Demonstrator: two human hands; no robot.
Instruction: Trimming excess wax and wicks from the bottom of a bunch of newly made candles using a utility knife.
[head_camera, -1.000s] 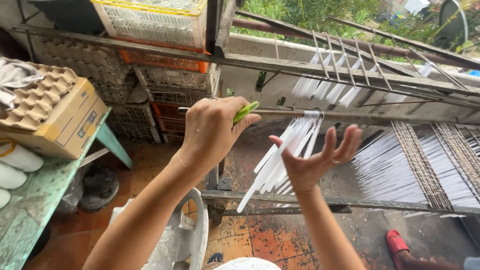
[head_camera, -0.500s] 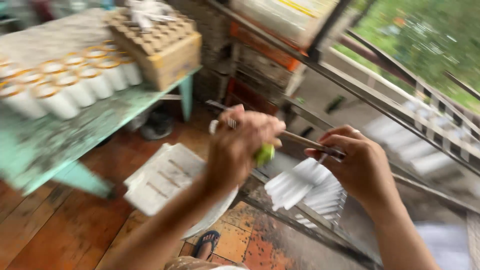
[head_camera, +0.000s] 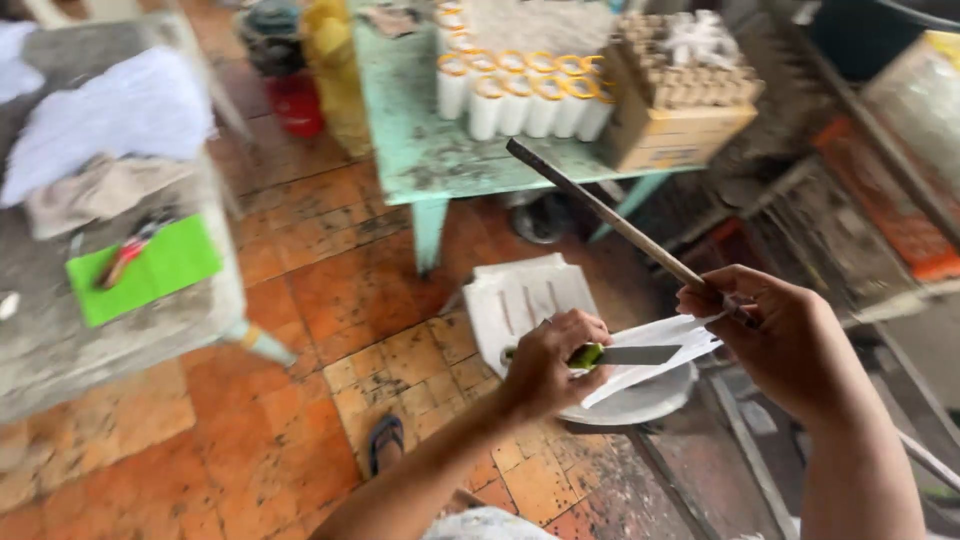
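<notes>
The left hand (head_camera: 555, 360) pinches a green-handled knife (head_camera: 625, 355), blade laid across the bundle of white strips (head_camera: 655, 350) hanging from the long rod (head_camera: 620, 225) clenched in the right hand (head_camera: 785, 345), above the white plastic chair (head_camera: 525, 300); cutting seems underway, needing a steady draw.

A small craft workshop: worn orange tiled floor (head_camera: 330, 300), a chipped turquoise wooden bench (head_camera: 420, 150) carrying rows of white yellow-rimmed cylinders (head_camera: 520, 95), a cardboard box (head_camera: 680, 130), stacked crates (head_camera: 880, 200).
</notes>
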